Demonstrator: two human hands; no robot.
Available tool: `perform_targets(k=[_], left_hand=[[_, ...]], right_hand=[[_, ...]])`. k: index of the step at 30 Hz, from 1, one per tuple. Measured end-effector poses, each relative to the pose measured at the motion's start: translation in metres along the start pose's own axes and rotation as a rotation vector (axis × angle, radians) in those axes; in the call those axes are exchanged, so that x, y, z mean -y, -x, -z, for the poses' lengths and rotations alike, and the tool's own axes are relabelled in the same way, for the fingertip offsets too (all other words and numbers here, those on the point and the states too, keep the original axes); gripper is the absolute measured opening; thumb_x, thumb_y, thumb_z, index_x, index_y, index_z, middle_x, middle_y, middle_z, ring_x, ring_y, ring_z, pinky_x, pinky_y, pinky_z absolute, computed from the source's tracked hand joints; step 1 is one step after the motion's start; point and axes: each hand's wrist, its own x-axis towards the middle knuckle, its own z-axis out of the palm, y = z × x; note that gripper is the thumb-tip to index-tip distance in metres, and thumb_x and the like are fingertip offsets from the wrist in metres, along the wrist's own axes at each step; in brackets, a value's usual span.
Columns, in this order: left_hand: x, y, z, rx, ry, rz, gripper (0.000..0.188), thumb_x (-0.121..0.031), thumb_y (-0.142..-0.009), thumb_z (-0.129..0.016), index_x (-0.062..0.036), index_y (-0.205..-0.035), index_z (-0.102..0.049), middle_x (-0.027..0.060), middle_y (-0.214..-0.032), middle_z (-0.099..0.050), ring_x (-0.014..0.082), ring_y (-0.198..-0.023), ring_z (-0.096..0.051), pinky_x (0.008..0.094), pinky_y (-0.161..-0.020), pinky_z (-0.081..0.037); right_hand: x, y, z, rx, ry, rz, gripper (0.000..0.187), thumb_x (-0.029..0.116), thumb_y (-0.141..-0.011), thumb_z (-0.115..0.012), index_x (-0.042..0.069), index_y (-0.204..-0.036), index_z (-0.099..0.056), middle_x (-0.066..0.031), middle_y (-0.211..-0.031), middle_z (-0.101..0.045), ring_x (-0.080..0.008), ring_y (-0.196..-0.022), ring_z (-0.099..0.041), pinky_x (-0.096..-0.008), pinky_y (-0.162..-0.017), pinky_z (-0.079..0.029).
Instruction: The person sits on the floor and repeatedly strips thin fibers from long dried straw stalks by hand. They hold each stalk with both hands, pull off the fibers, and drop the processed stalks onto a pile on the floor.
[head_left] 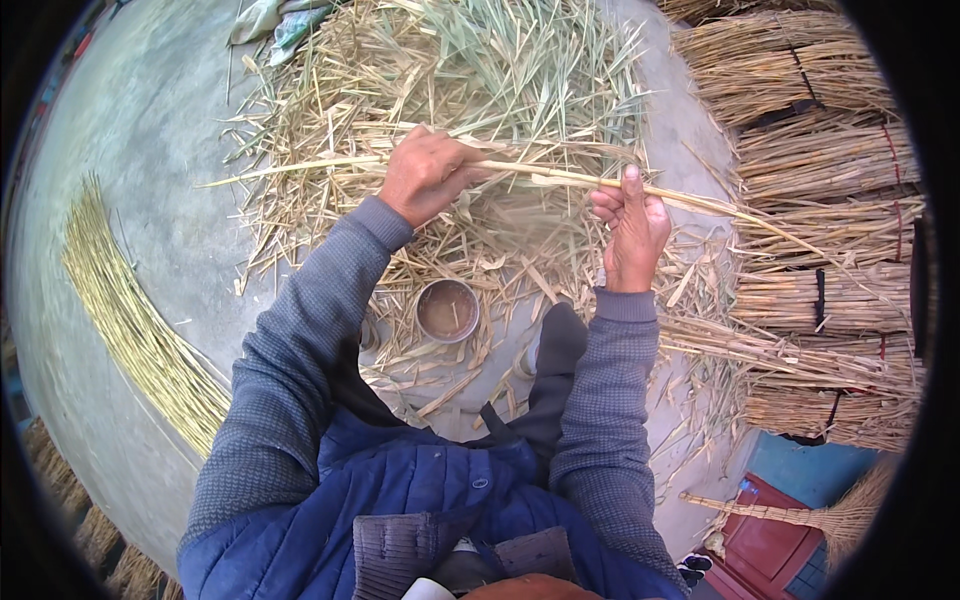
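A long, dry, straw-coloured stalk lies across both hands, nearly level, above a pile of husks. My left hand is closed round it, back of the hand up; the stalk's thin end sticks out to the left. My right hand pinches the stalk further right, thumb on top and fingers curled beneath. Beyond that hand the stalk runs on towards the bundles at the right. Loose leaf strips just below the stalk, between the hands, look blurred.
Peeled husks and leaves cover the floor ahead. A round metal bowl of brownish liquid stands between my feet. Yellow-green stalks lie at the left; tied stalk bundles line the right. A broom lies over a red object at lower right.
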Motion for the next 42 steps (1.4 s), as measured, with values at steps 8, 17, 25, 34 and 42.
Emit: perform_targets(k=[8, 17, 25, 34, 42], left_hand=[[-0.004, 0.004, 0.001, 0.009, 0.612, 0.525, 0.019, -0.014, -0.083, -0.081, -0.0031, -0.096, -0.072, 0.0029, -0.084, -0.071, 0.011, -0.073, -0.065, 0.0265, -0.066, -0.05], [-0.007, 0.004, 0.003, 0.282, 0.549, 0.509, 0.017, -0.011, -0.085, -0.079, -0.0012, -0.096, -0.07, 0.0007, -0.079, -0.069, 0.0061, -0.073, -0.061, 0.0232, -0.065, -0.05], [-0.015, 0.005, 0.006, 0.139, 0.741, 0.701, 0.016, -0.006, -0.083, -0.08, -0.0002, -0.095, -0.07, 0.0027, -0.09, -0.071, 0.0085, -0.083, -0.065, 0.0236, -0.075, -0.053], [0.053, 0.005, 0.077, -0.302, 0.703, 0.877, 0.014, -0.01, -0.089, -0.074, -0.0013, -0.098, -0.067, 0.0094, -0.088, -0.074, 0.0143, -0.083, -0.071, 0.0279, -0.083, -0.057], [0.059, 0.02, 0.074, 0.101, -0.28, 0.259, 0.042, -0.046, -0.082, -0.077, -0.0092, -0.1, -0.071, 0.0084, -0.098, -0.073, 0.0256, -0.1, -0.062, 0.0411, -0.094, -0.042]], right_hand=[[-0.009, -0.001, 0.005, 0.055, -0.044, -0.06, 0.041, 0.033, -0.092, -0.074, -0.005, -0.097, -0.059, -0.0157, -0.078, -0.069, -0.0188, -0.064, -0.07, -0.0235, -0.055, -0.057], [-0.021, 0.02, -0.026, 0.283, -0.089, -0.051, 0.033, 0.023, -0.094, -0.071, -0.003, -0.108, -0.058, -0.0159, -0.095, -0.07, -0.0206, -0.077, -0.072, -0.0279, -0.069, -0.059], [-0.017, 0.029, -0.037, 0.342, -0.042, -0.012, 0.025, 0.02, -0.093, -0.072, 0.001, -0.105, -0.061, -0.0138, -0.092, -0.071, -0.0188, -0.076, -0.071, -0.0288, -0.07, -0.059], [-0.004, 0.012, 0.004, 0.263, -0.009, 0.048, 0.021, 0.014, -0.094, -0.07, -0.001, -0.102, -0.059, -0.0132, -0.089, -0.07, -0.0199, -0.076, -0.072, -0.0289, -0.069, -0.061], [-0.002, 0.013, 0.006, 0.259, 0.033, 0.069, 0.019, 0.013, -0.094, -0.07, -0.001, -0.102, -0.059, -0.0126, -0.087, -0.069, -0.021, -0.078, -0.072, -0.0299, -0.072, -0.06]])
